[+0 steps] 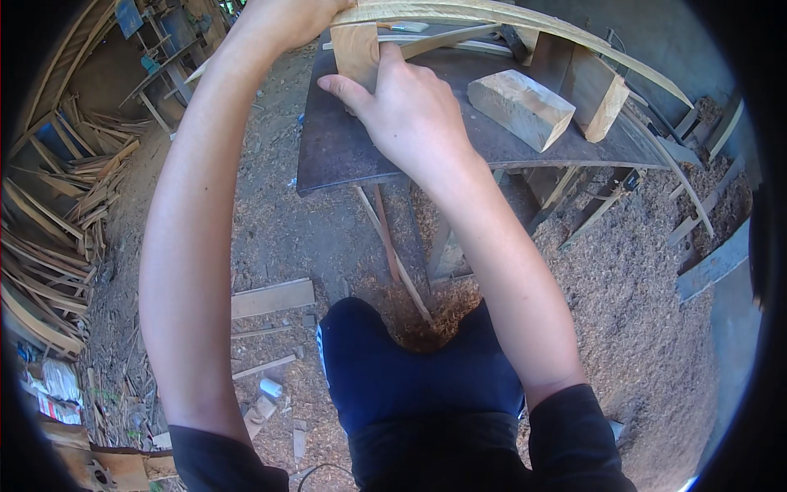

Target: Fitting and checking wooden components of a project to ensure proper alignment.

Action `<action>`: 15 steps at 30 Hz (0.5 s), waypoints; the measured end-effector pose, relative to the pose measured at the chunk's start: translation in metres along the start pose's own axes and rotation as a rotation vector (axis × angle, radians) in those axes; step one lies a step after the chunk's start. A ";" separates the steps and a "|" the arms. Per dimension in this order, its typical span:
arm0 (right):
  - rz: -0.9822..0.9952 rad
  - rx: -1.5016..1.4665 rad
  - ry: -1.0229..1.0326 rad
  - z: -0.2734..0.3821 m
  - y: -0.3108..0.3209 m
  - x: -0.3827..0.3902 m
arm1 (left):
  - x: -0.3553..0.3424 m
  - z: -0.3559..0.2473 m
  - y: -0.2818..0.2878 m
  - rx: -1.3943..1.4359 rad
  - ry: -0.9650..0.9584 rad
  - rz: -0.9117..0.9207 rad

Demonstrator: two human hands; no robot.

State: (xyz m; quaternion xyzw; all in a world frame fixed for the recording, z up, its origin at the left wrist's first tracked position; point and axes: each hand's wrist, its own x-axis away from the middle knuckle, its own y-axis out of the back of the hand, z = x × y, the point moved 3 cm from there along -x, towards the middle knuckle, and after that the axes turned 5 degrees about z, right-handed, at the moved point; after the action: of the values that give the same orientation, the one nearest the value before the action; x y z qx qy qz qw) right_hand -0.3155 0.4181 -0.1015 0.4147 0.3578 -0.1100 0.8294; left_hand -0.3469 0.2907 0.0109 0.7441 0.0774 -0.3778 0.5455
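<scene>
Right now, the upright wooden block [354,51] stands toward the left side of the counter [324,156], under the long curved strip [500,13]. My right hand [414,102] is clamped on the block, thumb across its lower front and fingers at its right side. My left hand [297,18] is up by the strip's left end, but the top edge cuts off its fingers, so I cannot tell whether they grip.

I judge the work to be partway along: block and strip are brought together, yet I see no fastening between them, so they look merely held. Nearby on the counter, the pale chunky block [520,107] lies with neither hand on it, and just beside it the tall block [605,98] leans under the strip's right stretch, also unhandled.

Behind my right hand lies a thinner slat [451,38]. Farther out, shavings cover the floor [639,303], a flat board [275,299] lies near my leg, and a heap of curved strips [45,262] fills the left side.
</scene>
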 end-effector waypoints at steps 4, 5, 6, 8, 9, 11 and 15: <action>0.059 -0.056 -0.057 -0.003 -0.005 -0.004 | -0.004 0.015 -0.008 0.162 0.057 -0.021; 0.056 -0.056 -0.058 -0.002 -0.004 -0.003 | -0.005 0.016 -0.010 0.162 0.053 -0.021; 0.062 -0.055 -0.060 -0.002 -0.004 -0.003 | -0.005 0.018 -0.011 0.150 0.049 -0.027; 0.066 -0.053 -0.064 -0.002 -0.001 -0.003 | -0.002 0.007 -0.007 0.138 0.043 -0.034; 0.082 -0.049 -0.083 -0.002 -0.001 -0.003 | 0.000 0.002 -0.006 0.087 0.054 -0.024; 0.101 -0.049 -0.099 -0.002 -0.002 -0.003 | 0.000 0.000 -0.007 0.034 0.068 -0.016; 0.108 -0.064 -0.103 -0.002 -0.005 -0.005 | -0.006 0.006 -0.009 -0.011 0.057 -0.032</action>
State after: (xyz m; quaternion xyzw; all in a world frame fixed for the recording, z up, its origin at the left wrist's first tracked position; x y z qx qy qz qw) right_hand -0.3228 0.4158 -0.1022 0.4004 0.2949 -0.0748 0.8643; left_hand -0.3585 0.2908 0.0072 0.7501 0.1071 -0.3648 0.5411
